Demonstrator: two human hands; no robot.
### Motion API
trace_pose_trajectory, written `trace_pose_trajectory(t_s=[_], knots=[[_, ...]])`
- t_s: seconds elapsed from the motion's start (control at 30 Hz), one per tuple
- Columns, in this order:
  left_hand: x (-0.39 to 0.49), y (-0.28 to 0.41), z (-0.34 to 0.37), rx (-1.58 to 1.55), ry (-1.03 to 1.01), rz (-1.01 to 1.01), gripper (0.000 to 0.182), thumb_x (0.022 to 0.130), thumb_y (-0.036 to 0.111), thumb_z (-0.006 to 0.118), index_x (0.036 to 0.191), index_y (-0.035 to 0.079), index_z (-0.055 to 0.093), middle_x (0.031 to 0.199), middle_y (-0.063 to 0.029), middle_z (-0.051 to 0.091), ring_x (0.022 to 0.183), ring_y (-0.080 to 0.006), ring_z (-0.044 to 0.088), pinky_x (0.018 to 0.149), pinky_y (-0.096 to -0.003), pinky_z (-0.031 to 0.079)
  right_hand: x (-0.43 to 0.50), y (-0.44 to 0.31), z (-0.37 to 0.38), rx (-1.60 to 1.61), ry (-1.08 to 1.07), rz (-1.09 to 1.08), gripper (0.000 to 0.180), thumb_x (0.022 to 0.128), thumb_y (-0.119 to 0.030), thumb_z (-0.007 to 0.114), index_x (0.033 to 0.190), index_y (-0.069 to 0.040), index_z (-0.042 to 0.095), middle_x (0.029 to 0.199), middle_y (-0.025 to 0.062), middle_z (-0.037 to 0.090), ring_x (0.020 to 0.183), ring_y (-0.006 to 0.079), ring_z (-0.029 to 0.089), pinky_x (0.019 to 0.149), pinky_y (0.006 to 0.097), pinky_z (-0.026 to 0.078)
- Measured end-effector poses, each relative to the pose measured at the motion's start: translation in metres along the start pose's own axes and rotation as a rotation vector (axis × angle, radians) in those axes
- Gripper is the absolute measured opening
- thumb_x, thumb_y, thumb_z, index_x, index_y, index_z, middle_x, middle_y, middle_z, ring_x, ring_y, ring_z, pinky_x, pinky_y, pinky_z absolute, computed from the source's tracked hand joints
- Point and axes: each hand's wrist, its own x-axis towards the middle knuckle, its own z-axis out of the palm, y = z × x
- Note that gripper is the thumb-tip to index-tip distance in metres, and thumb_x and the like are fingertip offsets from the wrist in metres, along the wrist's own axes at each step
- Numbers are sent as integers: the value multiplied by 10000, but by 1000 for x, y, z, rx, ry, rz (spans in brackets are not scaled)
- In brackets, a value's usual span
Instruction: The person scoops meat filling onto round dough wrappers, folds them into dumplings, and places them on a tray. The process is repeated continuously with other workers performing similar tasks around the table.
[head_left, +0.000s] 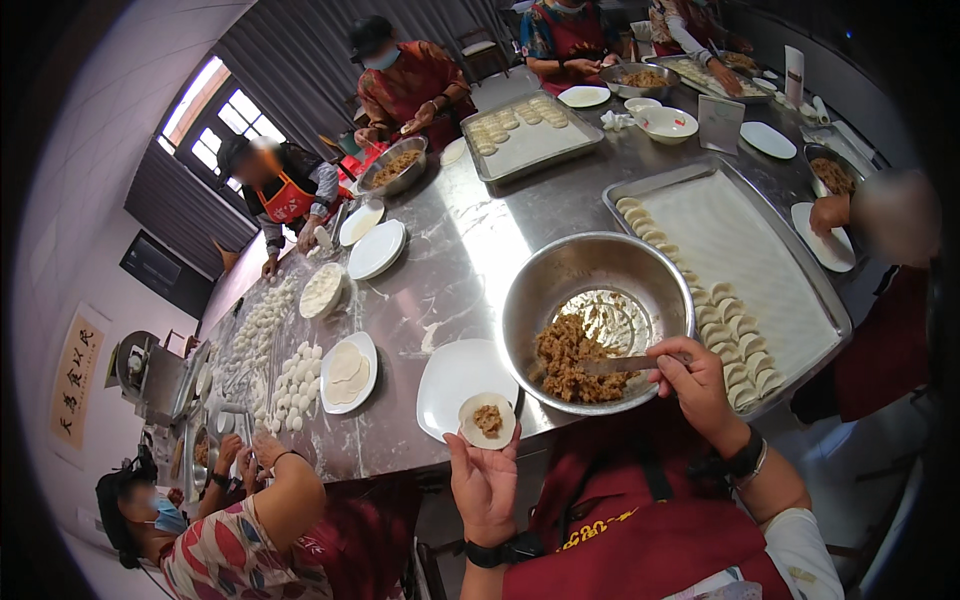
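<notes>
A round dumpling wrapper (475, 437) with a dab of minced filling (487, 421) at its centre rests on the fingers of my left hand (484, 480), palm up, just off the table's edge. Behind it lies a white square plate (450, 375). My right hand (694, 379) grips a flat filling spatula (619, 364), whose far end is in the brown minced filling (574, 352) inside a large steel bowl (525, 296). Right of the bowl, a metal tray (787, 247) lined with a pale sheet holds rows of folded dumplings (727, 330).
Dough pieces (298, 386) and a plate of wrappers (349, 375) lie on the floured steel table (405, 315). Stacked plates (376, 250) and a second dumpling tray (525, 139) are farther back. Co-workers stand around the table; one person's arm (289, 480) is at lower left, another's hand (829, 217) at right.
</notes>
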Motion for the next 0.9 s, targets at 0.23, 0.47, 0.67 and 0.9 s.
trace_pose_trajectory(t_s=[0.23, 0.47, 0.67, 0.9], knots=[[0, -5, -13, 2, 1, -12, 622, 979, 443, 460, 1403, 7, 326, 1410, -155, 442, 1298, -330, 438, 1057, -497, 386, 13, 9, -5, -9, 119, -26, 172, 961, -108, 520, 1071, -10, 607, 774, 26, 625, 615, 31, 515, 568, 174, 426], [-1, -6, -17, 2, 17, -34, 617, 980, 443, 460, 1395, 3, 336, 1400, -155, 450, 1289, -326, 447, 1048, -486, 394, 24, 18, 4, -88, 57, 0, 164, 958, -102, 523, 1057, -10, 617, 786, 36, 631, 636, 42, 547, 545, 180, 430], [-1, -5, -19, -14, 39, -31, 577, 991, 419, 451, 1376, 1, 355, 1382, -155, 469, 1280, -317, 456, 1039, -486, 403, 27, 14, 4, -230, 49, -1, 158, 943, -102, 530, 1026, -10, 628, 736, 30, 632, 608, 48, 553, 545, 193, 440], [-2, -5, -20, -85, 5, -70, 471, 1026, 333, 397, 1379, 23, 354, 1395, -138, 460, 1281, -294, 460, 1068, -517, 379, 37, 10, 9, -219, -24, 21, 150, 948, -112, 527, 1025, -22, 617, 714, 19, 617, 590, 36, 535, 543, 182, 441]])
